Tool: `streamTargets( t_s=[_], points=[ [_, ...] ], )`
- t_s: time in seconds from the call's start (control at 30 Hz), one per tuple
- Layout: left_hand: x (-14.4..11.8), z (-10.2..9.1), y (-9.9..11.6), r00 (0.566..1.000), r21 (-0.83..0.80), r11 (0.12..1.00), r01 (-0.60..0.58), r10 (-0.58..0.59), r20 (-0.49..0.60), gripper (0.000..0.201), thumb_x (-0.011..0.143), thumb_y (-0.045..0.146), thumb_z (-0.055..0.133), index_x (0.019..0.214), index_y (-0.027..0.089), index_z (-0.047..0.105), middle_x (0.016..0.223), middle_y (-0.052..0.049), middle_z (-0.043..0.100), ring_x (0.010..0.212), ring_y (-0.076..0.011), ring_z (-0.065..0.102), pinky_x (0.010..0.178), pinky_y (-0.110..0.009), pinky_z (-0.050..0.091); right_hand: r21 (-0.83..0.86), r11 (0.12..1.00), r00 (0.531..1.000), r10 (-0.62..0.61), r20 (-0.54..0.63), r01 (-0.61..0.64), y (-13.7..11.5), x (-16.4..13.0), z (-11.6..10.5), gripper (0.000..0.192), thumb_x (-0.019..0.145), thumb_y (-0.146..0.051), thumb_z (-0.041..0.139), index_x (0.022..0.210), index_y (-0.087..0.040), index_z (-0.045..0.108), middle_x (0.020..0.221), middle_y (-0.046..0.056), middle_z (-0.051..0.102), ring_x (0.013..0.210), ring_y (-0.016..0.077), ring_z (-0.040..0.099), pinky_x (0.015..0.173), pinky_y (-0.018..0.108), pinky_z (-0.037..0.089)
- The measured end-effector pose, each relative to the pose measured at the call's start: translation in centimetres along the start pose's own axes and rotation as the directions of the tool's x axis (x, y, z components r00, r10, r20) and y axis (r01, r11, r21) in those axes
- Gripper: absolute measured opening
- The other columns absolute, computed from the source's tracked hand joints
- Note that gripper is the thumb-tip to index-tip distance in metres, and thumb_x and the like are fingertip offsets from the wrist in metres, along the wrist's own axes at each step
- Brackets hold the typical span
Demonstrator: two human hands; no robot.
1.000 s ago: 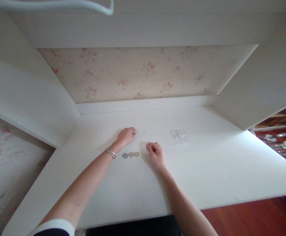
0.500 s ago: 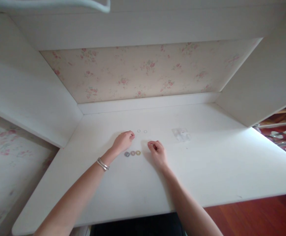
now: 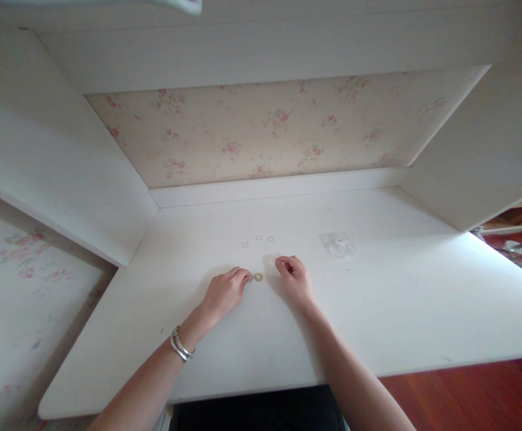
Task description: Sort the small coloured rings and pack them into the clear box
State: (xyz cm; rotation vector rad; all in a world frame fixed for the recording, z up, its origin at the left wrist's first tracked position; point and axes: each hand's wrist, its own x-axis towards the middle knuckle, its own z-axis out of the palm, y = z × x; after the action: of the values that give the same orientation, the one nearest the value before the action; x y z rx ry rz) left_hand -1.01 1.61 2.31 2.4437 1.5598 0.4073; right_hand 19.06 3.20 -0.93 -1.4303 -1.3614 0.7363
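The gold ring (image 3: 258, 276) lay flat on the white desk (image 3: 378, 311), near the middle of its width, just beside the fingertips of the left hand (image 3: 225, 292). That hand rested palm down with its fingers curled loosely over the spot next to the ring; whether anything lay beneath them could not be told, and the fingers gripped nothing that showed. The right hand (image 3: 294, 278) lay just to the other side of the ring, apart from it, its fingers folded in toward the palm; whether they held something small could not be told. Only one coloured ring showed. Farther back, three small clear rings (image 3: 258, 239) lay in a short row, well apart from both hands. One small clear packet (image 3: 337, 244) lay to the right of them. A silver bracelet (image 3: 181, 345) circled the left wrist. Open desk surface stretched wide to the right and toward the front edge, less so to the left, where a white side panel (image 3: 63, 173) closed in. A floral back wall (image 3: 265, 131) bounded the far edge.
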Motion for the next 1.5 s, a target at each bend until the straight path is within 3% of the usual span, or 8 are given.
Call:
streamTargets(
  t_s=[0.3,0.47,0.6,0.7,0.83,1.07,1.27,1.5],
  points=[
    [-0.5,-0.3,0.7,0.999,-0.004,0.999,0.044,-0.044,-0.03,0.022,0.093,0.027,0.039,0.096,0.026,0.06,0.095,0.0,0.068,0.084,-0.0157,0.064,0.069,-0.024,0.045,-0.002,1.0,1.0,-0.007,0.012,0.007,0.1,-0.1,0.1,0.031,0.083,-0.045,0.048,0.081,-0.019,0.067,0.067,-0.002,0.046,0.058,0.0114,0.043,0.057,0.024,0.035],
    [-1.1,-1.6,-0.9,0.959,-0.216,0.963,0.162,-0.205,-0.196,0.023,0.092,0.034,0.04,0.094,0.022,0.06,0.086,-0.002,0.067,0.077,-0.0143,0.062,0.071,-0.023,0.044,-0.045,0.999,0.998,-0.015,0.054,0.017,0.0,-0.3,0.2,0.031,0.084,-0.043,0.047,0.081,-0.02,0.067,0.068,-0.001,0.047,0.059,0.0116,0.044,0.057,0.024,0.035],
    [-1.7,-1.3,-3.3,0.908,-0.414,0.858,0.305,-0.393,-0.146,0.031,0.088,0.044,0.041,0.092,0.019,0.06,0.059,0.003,0.055,0.054,-0.0125,0.052,0.053,-0.022,0.038,-0.088,0.996,0.998,-0.022,0.067,0.028,0.1,-0.4,0.3,0.032,0.084,-0.043,0.046,0.082,-0.02,0.067,0.069,0.0,0.049,0.059,0.0122,0.045,0.058,0.025,0.036],
    [-2.2,-0.4,-4.6,0.885,-0.512,0.788,0.342,-0.454,-0.107,0.034,0.086,0.046,0.042,0.09,0.018,0.06,0.055,0.005,0.047,0.05,-0.0117,0.046,0.049,-0.021,0.033,-0.119,0.992,0.997,-0.033,0.073,0.042,0.2,-0.6,0.5,0.032,0.084,-0.043,0.046,0.082,-0.02,0.067,0.07,0.0,0.051,0.06,0.0121,0.045,0.059,0.025,0.036],
    [-2.5,0.4,-4.9,0.886,-0.532,0.78,0.331,-0.451,-0.11,0.033,0.086,0.045,0.041,0.089,0.018,0.06,0.054,0.005,0.045,0.049,-0.0112,0.043,0.049,-0.022,0.03,-0.173,0.983,0.993,-0.048,0.108,0.066,0.1,-0.9,1.1,0.029,0.085,-0.04,0.046,0.082,-0.02,0.067,0.072,0.0,0.053,0.061,0.0117,0.048,0.059,0.024,0.037],
    [-2.7,0.1,-5.3,0.89,-0.581,0.749,0.319,-0.447,-0.086,0.031,0.086,0.043,0.042,0.089,0.018,0.06,0.053,0.005,0.043,0.048,-0.0108,0.042,0.048,-0.022,0.029,-0.371,0.912,0.944,-0.047,0.327,0.174,-2.0,1.5,3.6,0.022,0.084,-0.03,0.048,0.09,-0.022,0.068,0.084,0.001,0.058,0.067,0.0108,0.053,0.065,0.023,0.039],
    [-2.7,0.5,-5.9,0.894,-0.622,0.719,0.311,-0.443,-0.065,0.03,0.086,0.042,0.043,0.089,0.018,0.06,0.054,0.006,0.043,0.047,-0.0097,0.039,0.046,-0.021,0.027,-0.585,0.726,0.874,-0.043,0.484,0.36,-3.9,4.8,6.4,0.032,0.085,-0.031,0.048,0.114,-0.03,0.061,0.107,0.005,0.055,0.077,0.0141,0.056,0.068,0.026,0.039],
    [-2.7,0.7,-6.1,0.899,-0.609,0.731,0.307,-0.433,-0.068,0.029,0.085,0.041,0.044,0.089,0.018,0.061,0.054,0.006,0.043,0.047,-0.0094,0.04,0.047,-0.021,0.028,-0.625,0.66,0.841,-0.018,0.541,0.417,-3.7,5.7,6.6,0.023,0.087,-0.028,0.047,0.085,-0.026,0.069,0.099,0.004,0.058,0.077,0.0136,0.056,0.063,0.024,0.037]
  ],
)
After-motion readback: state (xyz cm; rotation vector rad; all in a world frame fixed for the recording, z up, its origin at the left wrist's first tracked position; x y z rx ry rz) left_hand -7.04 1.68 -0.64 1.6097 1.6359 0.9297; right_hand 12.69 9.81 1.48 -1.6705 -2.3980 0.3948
